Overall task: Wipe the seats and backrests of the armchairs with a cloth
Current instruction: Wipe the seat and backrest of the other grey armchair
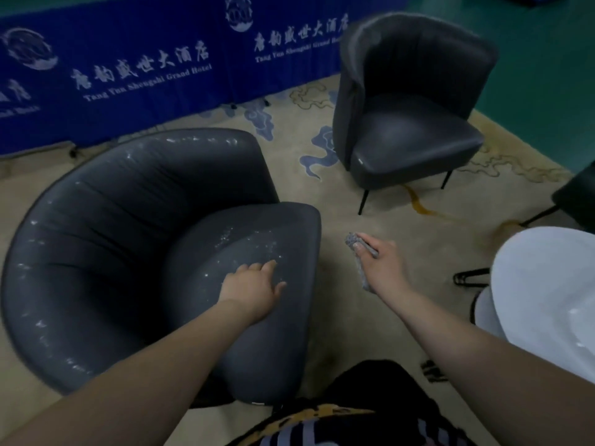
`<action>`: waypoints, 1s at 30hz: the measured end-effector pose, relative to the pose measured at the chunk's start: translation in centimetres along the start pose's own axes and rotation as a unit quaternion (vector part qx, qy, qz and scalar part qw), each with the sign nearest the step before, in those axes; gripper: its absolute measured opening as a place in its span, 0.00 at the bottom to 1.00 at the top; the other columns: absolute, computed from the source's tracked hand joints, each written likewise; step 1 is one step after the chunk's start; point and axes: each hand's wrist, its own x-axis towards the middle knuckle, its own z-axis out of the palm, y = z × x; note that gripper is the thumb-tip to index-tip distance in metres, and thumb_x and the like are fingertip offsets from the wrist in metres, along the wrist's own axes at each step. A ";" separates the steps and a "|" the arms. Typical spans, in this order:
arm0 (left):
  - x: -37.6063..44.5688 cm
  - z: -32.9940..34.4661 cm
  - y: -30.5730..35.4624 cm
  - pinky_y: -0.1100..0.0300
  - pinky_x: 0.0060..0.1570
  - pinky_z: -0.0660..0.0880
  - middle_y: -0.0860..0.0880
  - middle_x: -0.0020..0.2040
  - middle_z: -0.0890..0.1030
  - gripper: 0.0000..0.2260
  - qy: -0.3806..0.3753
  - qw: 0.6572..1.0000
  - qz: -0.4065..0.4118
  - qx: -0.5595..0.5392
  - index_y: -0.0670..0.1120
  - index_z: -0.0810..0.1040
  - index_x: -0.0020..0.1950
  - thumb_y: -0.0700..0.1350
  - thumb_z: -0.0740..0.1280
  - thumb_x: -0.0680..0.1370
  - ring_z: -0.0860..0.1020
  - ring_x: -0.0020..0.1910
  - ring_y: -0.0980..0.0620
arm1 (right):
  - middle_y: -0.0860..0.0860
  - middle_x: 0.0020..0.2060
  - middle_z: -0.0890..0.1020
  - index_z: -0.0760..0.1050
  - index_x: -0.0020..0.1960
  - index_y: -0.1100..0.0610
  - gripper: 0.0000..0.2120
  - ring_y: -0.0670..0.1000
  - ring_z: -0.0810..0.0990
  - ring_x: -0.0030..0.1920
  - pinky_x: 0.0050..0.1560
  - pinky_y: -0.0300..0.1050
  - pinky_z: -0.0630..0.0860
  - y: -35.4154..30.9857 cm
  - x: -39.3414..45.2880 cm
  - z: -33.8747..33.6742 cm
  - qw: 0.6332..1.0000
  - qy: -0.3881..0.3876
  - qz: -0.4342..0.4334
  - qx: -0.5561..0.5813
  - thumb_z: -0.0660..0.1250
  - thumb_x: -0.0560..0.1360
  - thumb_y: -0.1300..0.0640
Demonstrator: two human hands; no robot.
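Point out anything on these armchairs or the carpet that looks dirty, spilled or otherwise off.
The near armchair is flecked with whitish specks across its seat and along its backrest rim; the far armchair looks clean. A yellowish streak marks the carpet by the far chair's legs; whether it is a stain or pattern is unclear.

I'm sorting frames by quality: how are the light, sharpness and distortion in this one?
Head view: dim, with a cool cast; soft all over, the far armchair and banner text smeared; wide-angle bending curves the near armchair and both forearms; pale flecks, glare or dust, dot its seat by the left hand; the cloth in the right hand is blurred.
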 end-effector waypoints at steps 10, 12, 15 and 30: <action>5.9 1.8 -2.2 0.49 0.62 0.67 0.48 0.70 0.70 0.27 -0.049 0.988 -0.147 0.020 0.52 0.56 0.77 0.61 0.52 0.80 0.68 0.67 0.44 | 0.56 0.54 0.80 0.79 0.61 0.50 0.14 0.50 0.80 0.51 0.57 0.43 0.75 -1.8 13.9 4.2 0.980 -0.177 -0.087 -0.035 0.65 0.77 0.52; 7.3 2.0 -0.7 0.49 0.62 0.67 0.48 0.69 0.71 0.27 -0.057 0.979 -0.196 0.001 0.51 0.57 0.77 0.60 0.52 0.80 0.68 0.67 0.44 | 0.56 0.54 0.79 0.79 0.62 0.51 0.14 0.50 0.80 0.51 0.58 0.47 0.76 -2.3 17.4 4.3 0.968 -0.216 -0.116 -0.049 0.65 0.77 0.52; 9.2 1.9 1.9 0.49 0.62 0.67 0.48 0.70 0.71 0.27 -0.059 0.968 -0.243 -0.030 0.51 0.57 0.77 0.60 0.52 0.80 0.67 0.68 0.44 | 0.56 0.55 0.77 0.78 0.62 0.51 0.14 0.50 0.80 0.51 0.61 0.47 0.75 -3.4 21.7 4.6 0.946 -0.274 -0.157 -0.073 0.65 0.78 0.51; 7.6 3.9 3.5 0.48 0.69 0.62 0.49 0.75 0.64 0.31 0.029 0.851 -0.467 -0.238 0.52 0.50 0.79 0.62 0.54 0.79 0.63 0.72 0.45 | 0.56 0.54 0.79 0.78 0.62 0.50 0.14 0.50 0.80 0.53 0.61 0.50 0.74 -7.7 25.2 14.1 0.843 -0.450 -0.267 -0.127 0.63 0.78 0.50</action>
